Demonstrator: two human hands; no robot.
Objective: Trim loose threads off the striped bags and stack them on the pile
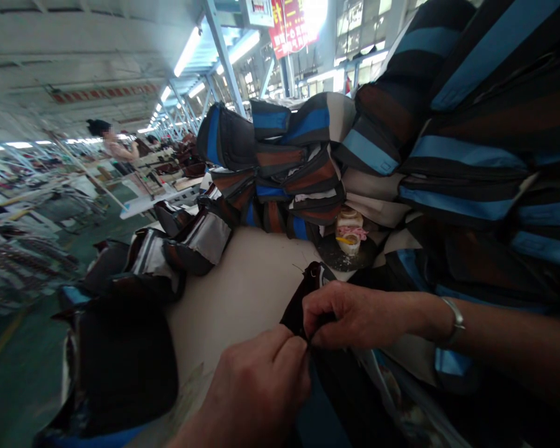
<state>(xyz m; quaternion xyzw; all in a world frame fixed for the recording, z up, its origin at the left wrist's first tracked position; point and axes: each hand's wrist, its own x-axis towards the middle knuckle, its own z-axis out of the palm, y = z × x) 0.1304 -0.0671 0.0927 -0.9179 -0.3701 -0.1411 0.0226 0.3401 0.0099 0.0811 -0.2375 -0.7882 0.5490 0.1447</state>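
My left hand (261,373) is closed at the lower centre, thumb and fingers pinching the edge of a dark fabric bag piece (333,395) with a blue panel. Right beside it, my right hand (359,314) pinches the same edge, its fingertips almost touching the left thumb. A silvery bracelet (455,317) circles the right wrist. One black corner of the piece rises beyond the hands, with loose threads near it. Whatever fine detail lies between the fingertips is hidden. The lower part of the piece falls into shadow.
Dark bags with blue and brown stripes (308,124) are piled behind and to the right. More bag pieces (126,367) line the left of the pale tabletop (228,292). A small container (350,246) stands on a dark round base. Another person (121,149) stands far left.
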